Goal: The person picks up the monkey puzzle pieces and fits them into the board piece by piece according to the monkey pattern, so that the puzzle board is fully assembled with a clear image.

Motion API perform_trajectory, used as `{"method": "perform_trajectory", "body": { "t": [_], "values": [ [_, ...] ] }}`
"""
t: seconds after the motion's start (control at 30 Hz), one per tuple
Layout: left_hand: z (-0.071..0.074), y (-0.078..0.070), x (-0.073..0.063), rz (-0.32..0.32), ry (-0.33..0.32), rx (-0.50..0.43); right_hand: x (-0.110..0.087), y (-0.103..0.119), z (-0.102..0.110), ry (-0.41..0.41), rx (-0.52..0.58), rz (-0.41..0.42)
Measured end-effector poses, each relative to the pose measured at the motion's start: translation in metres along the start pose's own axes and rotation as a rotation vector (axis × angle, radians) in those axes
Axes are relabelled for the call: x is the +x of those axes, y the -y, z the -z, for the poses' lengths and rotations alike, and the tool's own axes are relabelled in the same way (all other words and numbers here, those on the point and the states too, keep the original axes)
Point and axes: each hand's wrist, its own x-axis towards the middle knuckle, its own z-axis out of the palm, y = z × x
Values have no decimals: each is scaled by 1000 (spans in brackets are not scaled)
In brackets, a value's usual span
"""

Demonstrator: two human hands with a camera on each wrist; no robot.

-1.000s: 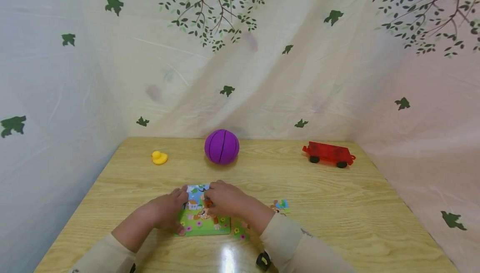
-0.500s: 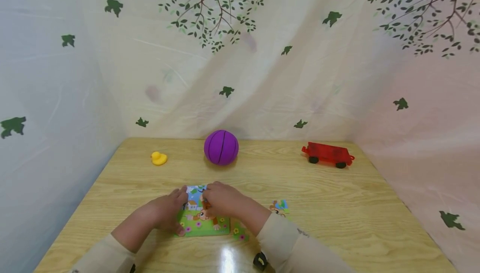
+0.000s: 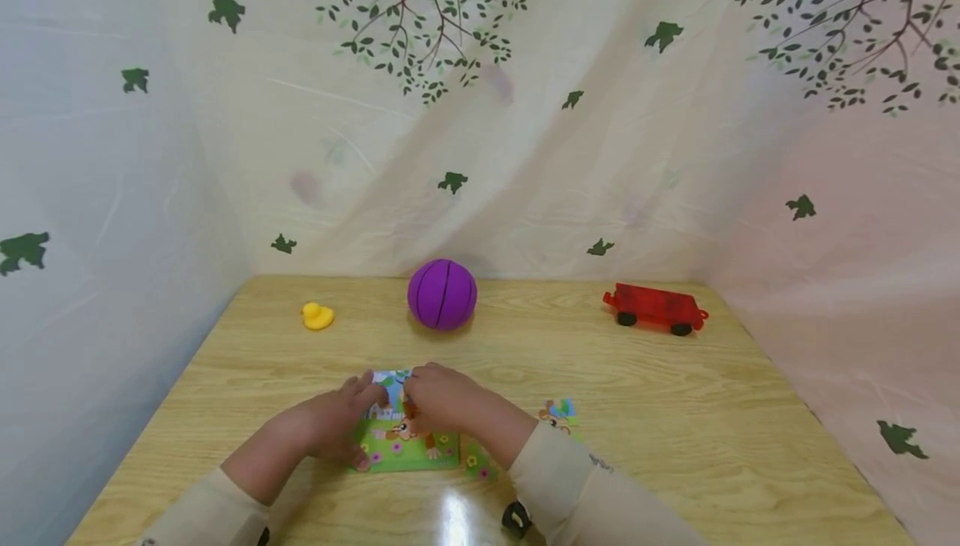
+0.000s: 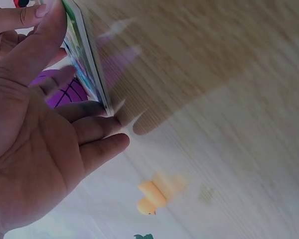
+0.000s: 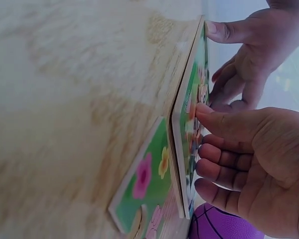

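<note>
A jigsaw board point(image 3: 412, 458) with a monkey, flowers and a house lies on the wooden table. My left hand point(image 3: 330, 425) holds its left side, thumb at the near corner and fingers at the far end, the index finger reaching over the picture. Over the upper right of the board, my right hand point(image 3: 450, 400) pinches a puzzle piece point(image 5: 203, 93), whose thin edge shows by the thumb in the right wrist view; its picture is mostly hidden. One loose green flower piece point(image 5: 132, 189) lies against the board's right side. Another loose piece point(image 3: 558, 414) with a monkey's face sits beyond the right forearm.
At the back of the table point(image 3: 735, 446) stand a yellow rubber duck point(image 3: 318, 316), a purple ball point(image 3: 442, 294) and a red toy wagon point(image 3: 656, 308) with black wheels. A pale cloth point(image 3: 525, 221) with leaf prints hangs behind and along both sides.
My left index finger has moved right, over the board's picture. The right hand has shifted slightly left over the board and stays low on it. The loose pieces have stayed put.
</note>
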Motion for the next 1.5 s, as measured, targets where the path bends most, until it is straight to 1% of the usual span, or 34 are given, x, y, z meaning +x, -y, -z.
{"method": "perform_trajectory", "body": {
  "t": [0.17, 0.4, 0.63, 0.97, 1.1, 1.33, 1.43, 1.5],
  "values": [
    [0, -3, 0, -4, 26, -29, 0, 0, -1, -9, 25, -11],
    [0, -3, -1, 25, 53, -6, -4, 0, 3, -15, 78, -11],
    [1, -4, -2, 23, 53, 20, -3, -2, 1, -1, 84, -16],
    [4, -9, -4, 36, 51, 21, -3, -2, -1, 3, 105, -19],
    [5, -10, -4, 43, 58, 22, -4, -2, -2, -8, 111, -17],
    [4, -9, -4, 47, 67, 19, -7, -4, -6, -33, 70, -21],
    [4, -10, -4, 47, 64, 30, -10, -6, -5, -43, 66, -7],
    [4, -10, -4, 49, 63, 34, -14, -9, -4, -44, 89, 13]
  ]
}}
